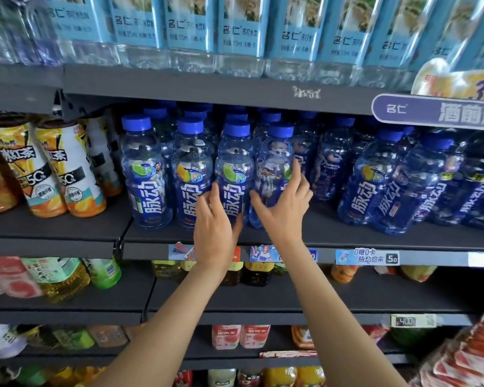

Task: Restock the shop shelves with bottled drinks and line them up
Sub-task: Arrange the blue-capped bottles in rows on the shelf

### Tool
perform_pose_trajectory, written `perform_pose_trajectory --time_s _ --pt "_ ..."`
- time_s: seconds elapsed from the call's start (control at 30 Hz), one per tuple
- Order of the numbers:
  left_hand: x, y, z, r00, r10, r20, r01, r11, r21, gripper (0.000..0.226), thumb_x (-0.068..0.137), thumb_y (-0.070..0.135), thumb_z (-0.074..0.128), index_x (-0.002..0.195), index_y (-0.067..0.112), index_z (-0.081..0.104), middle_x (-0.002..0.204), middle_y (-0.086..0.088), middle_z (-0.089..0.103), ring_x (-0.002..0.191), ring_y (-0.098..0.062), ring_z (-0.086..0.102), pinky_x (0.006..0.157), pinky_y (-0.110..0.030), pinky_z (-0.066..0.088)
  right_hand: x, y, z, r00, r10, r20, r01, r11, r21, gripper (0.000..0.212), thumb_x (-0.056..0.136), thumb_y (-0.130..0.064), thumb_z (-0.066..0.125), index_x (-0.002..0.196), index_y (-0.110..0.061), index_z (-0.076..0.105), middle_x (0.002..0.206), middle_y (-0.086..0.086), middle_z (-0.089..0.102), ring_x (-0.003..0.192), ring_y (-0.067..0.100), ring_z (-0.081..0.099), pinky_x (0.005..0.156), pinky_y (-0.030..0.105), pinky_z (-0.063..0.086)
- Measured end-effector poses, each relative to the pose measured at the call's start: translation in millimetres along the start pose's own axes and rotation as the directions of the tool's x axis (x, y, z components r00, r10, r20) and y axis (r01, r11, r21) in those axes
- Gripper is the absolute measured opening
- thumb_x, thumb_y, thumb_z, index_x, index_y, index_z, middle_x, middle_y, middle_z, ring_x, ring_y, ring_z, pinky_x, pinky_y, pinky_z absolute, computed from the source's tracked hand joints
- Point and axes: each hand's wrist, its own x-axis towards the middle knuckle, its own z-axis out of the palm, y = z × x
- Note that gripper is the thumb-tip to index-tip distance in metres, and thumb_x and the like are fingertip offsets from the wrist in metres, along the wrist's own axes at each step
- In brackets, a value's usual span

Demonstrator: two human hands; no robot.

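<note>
Blue-capped bottles with blue labels stand in rows on the dark middle shelf (pixel 333 236). My left hand (pixel 214 224) is low against the third front bottle (pixel 234 174), its fingers curled round the left side of that bottle's base. My right hand (pixel 284 208) grips the fourth front bottle (pixel 275 169), thumb on its left side and fingers up its right side. That bottle's label is turned sideways, unlike its neighbours. A gap of bare shelf lies to the right of it, before another group of blue bottles (pixel 372 185).
Iced-tea bottles (pixel 65 174) stand left of the blue ones. Light-blue labelled water bottles (pixel 241 32) fill the shelf above. Lower shelves hold mixed juice and tea bottles. Price tags (pixel 366 258) line the shelf edge. A red-and-white pack (pixel 467 358) sits at the bottom right.
</note>
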Motion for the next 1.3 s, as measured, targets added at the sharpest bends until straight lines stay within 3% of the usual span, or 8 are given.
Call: perform_pose_trajectory --time_s 0.1,0.2,0.37,0.5,0.63,0.77,0.93,1.3 --pt "1 2 -3 1.0 -0.016 0.024 0.016 1.0 -0.007 0.073 0.08 0.024 0.071 0.136 -0.004 0.035 0.118 -0.021 0.048 0.105 -0.032 0.055 0.071 -0.034 0.054 0 6 -8 0.987 0.002 0.16 -0.05 0.955 0.293 0.092 0.08 -0.018 0.068 0.148 -0.024 0.005 0.15 0.001 0.028 0.133 0.02 0.034 0.109 0.036 0.034" --pt "1 4 -3 0.999 -0.03 0.038 0.031 0.999 -0.024 0.071 0.081 0.024 0.07 0.137 -0.003 0.034 0.12 -0.021 0.047 0.106 -0.033 0.054 0.071 -0.036 0.055 1 5 -17 0.99 0.055 0.133 -0.082 0.975 0.206 0.088 0.081 -0.012 0.07 0.147 -0.018 0.012 0.146 0.004 0.03 0.129 0.012 0.033 0.094 0.009 0.026" --pt "3 8 -7 0.997 -0.042 0.06 0.046 0.997 -0.064 0.067 0.084 0.022 0.066 0.137 -0.002 0.033 0.123 -0.02 0.043 0.11 -0.031 0.051 0.075 -0.036 0.053 -3 1 -10 0.984 0.171 0.051 -0.173 0.984 0.031 0.075 0.079 -0.028 0.073 0.136 -0.004 0.031 0.133 0.012 0.038 0.125 0.027 0.04 0.098 0.03 0.036" --pt "4 -7 -33 0.996 0.006 -0.09 -0.019 0.99 -0.14 0.042 0.084 0.01 0.061 0.122 0.0 0.046 0.115 -0.014 0.049 0.098 -0.025 0.054 0.082 -0.038 0.05 3 8 -10 0.959 0.204 0.197 -0.198 0.979 -0.053 0.082 0.08 -0.027 0.072 0.142 -0.005 0.024 0.139 0.015 0.032 0.128 0.029 0.032 0.103 0.034 0.033" --pt "15 -52 -58 0.897 -0.341 -0.281 0.294 0.936 -0.194 0.044 0.077 0.008 0.064 0.117 -0.002 0.047 0.117 -0.023 0.044 0.105 -0.034 0.045 0.088 -0.041 0.036 5 10 -4 0.937 0.272 0.218 -0.267 0.962 -0.053 0.067 0.078 -0.029 0.074 0.129 -0.005 0.037 0.129 0.011 0.052 0.122 0.035 0.042 0.097 0.043 0.042" --pt "23 -56 -62 0.866 -0.437 -0.242 0.381 0.891 -0.246 0.059 0.076 0.012 0.067 0.126 0.0 0.04 0.129 -0.024 0.036 0.117 -0.037 0.035 0.093 -0.037 0.031 -1 -7 0 0.944 0.308 0.117 -0.295 0.948 -0.115 0.071 0.078 -0.029 0.073 0.129 -0.001 0.033 0.133 0.015 0.045 0.122 0.034 0.037 0.098 0.04 0.037" --pt "29 -66 -61 0.832 -0.531 -0.16 0.482 0.836 -0.263 0.074 0.079 0.015 0.068 0.14 0.002 0.028 0.14 -0.021 0.035 0.125 -0.039 0.033 0.103 -0.043 0.027 1 -6 -2 0.938 0.307 0.157 -0.283 0.946 -0.159 0.072 0.077 -0.032 0.074 0.126 -0.001 0.032 0.132 0.016 0.045 0.122 0.034 0.039 0.094 0.041 0.041" --pt "35 -67 -56 0.829 -0.544 -0.129 0.508 0.829 -0.234 0.068 0.074 0.015 0.076 0.129 -0.004 0.04 0.133 -0.023 0.032 0.121 -0.038 0.033 0.099 -0.04 0.031 -3 -10 -2 0.95 0.288 0.12 -0.26 0.944 -0.202 0.072 0.077 -0.034 0.073 0.125 -0.002 0.031 0.127 0.014 0.047 0.119 0.03 0.042 0.085 0.039 0.045"
